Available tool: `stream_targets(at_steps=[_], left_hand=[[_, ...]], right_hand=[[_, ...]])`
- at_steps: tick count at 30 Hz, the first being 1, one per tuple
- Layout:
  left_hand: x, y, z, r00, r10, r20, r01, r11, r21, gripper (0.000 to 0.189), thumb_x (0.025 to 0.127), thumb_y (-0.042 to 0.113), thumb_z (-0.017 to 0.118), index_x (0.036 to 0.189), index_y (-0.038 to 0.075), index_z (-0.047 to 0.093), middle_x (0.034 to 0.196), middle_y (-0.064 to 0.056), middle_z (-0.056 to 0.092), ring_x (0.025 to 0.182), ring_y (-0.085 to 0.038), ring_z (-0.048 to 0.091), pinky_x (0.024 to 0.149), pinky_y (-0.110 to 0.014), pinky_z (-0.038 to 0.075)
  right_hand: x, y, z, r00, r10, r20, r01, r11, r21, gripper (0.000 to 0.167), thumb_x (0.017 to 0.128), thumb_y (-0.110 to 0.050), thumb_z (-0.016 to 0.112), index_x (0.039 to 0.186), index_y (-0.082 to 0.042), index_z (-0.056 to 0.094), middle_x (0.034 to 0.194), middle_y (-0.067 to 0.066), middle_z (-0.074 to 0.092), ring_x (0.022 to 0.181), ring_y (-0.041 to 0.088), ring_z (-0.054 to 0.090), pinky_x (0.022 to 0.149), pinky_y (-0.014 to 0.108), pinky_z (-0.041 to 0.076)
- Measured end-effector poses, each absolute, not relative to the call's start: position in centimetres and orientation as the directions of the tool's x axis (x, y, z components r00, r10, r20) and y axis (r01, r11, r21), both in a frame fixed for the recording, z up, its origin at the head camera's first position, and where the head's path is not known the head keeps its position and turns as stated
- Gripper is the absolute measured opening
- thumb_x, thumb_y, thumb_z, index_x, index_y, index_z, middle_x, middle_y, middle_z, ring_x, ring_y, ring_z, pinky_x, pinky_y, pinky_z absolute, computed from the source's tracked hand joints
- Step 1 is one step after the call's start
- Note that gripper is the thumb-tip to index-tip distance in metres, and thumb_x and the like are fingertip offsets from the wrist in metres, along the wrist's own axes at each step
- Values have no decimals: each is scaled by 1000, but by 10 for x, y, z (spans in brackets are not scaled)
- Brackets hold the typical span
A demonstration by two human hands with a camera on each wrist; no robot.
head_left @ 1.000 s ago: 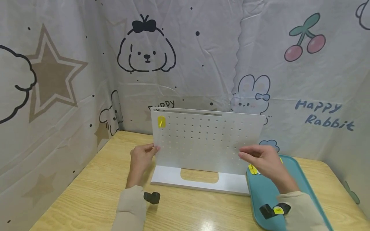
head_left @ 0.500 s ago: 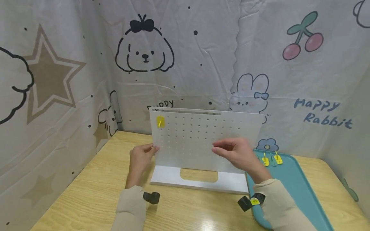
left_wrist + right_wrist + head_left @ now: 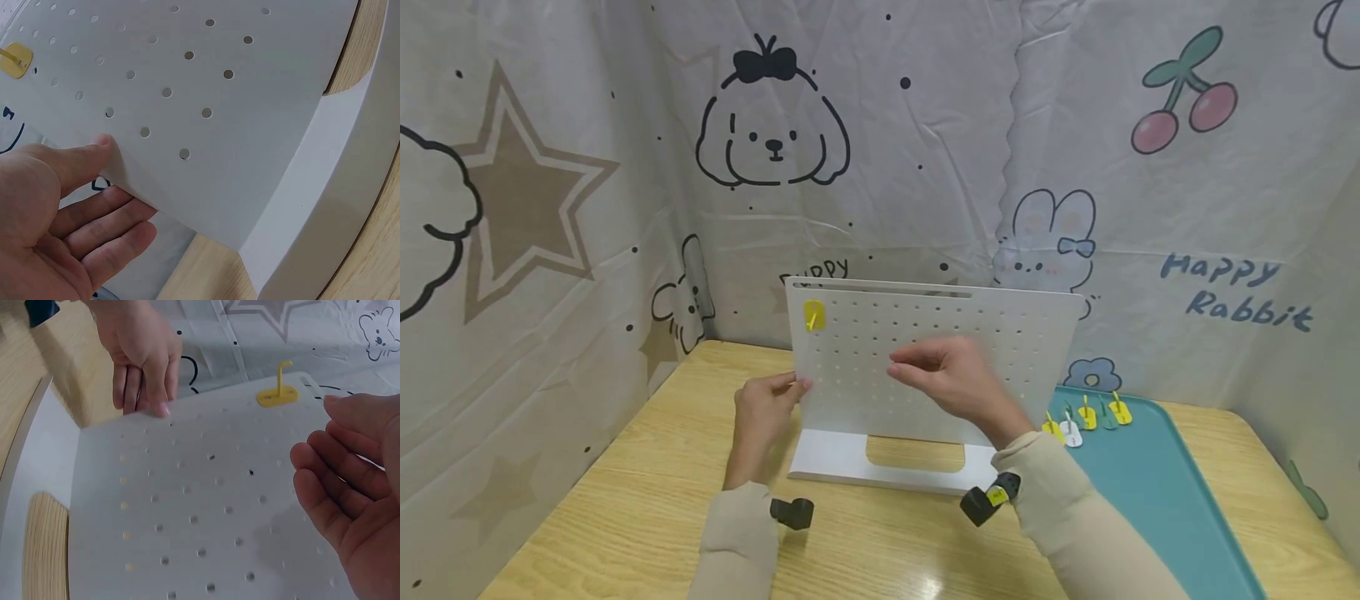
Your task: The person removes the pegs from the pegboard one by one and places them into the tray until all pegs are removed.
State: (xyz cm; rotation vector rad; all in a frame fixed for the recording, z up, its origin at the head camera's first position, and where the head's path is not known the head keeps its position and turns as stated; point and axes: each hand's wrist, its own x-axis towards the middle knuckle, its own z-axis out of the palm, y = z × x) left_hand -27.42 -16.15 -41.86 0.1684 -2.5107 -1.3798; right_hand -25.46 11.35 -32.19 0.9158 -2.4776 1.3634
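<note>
A white pegboard (image 3: 842, 392) with rows of small holes stands upright on its white base (image 3: 827, 458). My left hand (image 3: 763, 408) grips the board's left edge, thumb on the front face and fingers behind, as the left wrist view shows. Near the board's upper left corner a yellow hook (image 3: 814, 316) is mounted, its peg sticking outward. My right hand (image 3: 955, 379) hovers before the middle of the board. In the right wrist view its fingers (image 3: 331, 469) bend loosely, the thumb stands apart from them, and nothing shows between them.
A teal tray (image 3: 1157, 492) lies right of the board, partly behind the right forearm. Along its far end sit several hooks, among them a yellow hook (image 3: 1087, 417) and a white hook (image 3: 1071, 432). A patterned curtain (image 3: 925, 167) hangs behind the wooden table (image 3: 625, 500).
My right hand has moved left from the board's right side, by the tray, to before its middle. The left hand keeps its grip on the edge.
</note>
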Motion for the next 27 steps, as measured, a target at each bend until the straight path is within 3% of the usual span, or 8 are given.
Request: stream_targets(at_steps=[12, 17, 27], left_hand=[[-275, -163, -418, -953, -226, 200, 48, 542, 839, 29, 94, 30, 73, 116, 10, 75, 103, -13, 74, 75, -23, 58, 59, -32, 43], [-274, -165, -418, -960, -225, 168, 20, 541, 841, 30, 94, 31, 73, 117, 11, 75, 104, -11, 74, 75, -23, 56, 59, -33, 42], [-276, -166, -418, -959, -217, 181, 32, 553, 833, 30, 94, 31, 73, 117, 11, 75, 105, -9, 74, 84, -23, 66, 66, -35, 50]], right_hand=[[-268, 68, -318, -820, -414, 395, -548, 371, -750, 17, 92, -18, 75, 102, -5, 78, 92, -3, 74, 75, 14, 65, 65, 32, 53], [-272, 50, -317, -797, -422, 432, -587, 368, -722, 15, 92, -16, 76, 101, -5, 79, 92, 0, 74, 73, 13, 63, 64, 29, 52], [-280, 21, -309, -805, -391, 447, -588, 417, -693, 20, 93, -20, 74, 105, -4, 78, 99, 3, 75, 83, 10, 68, 69, 24, 53]])
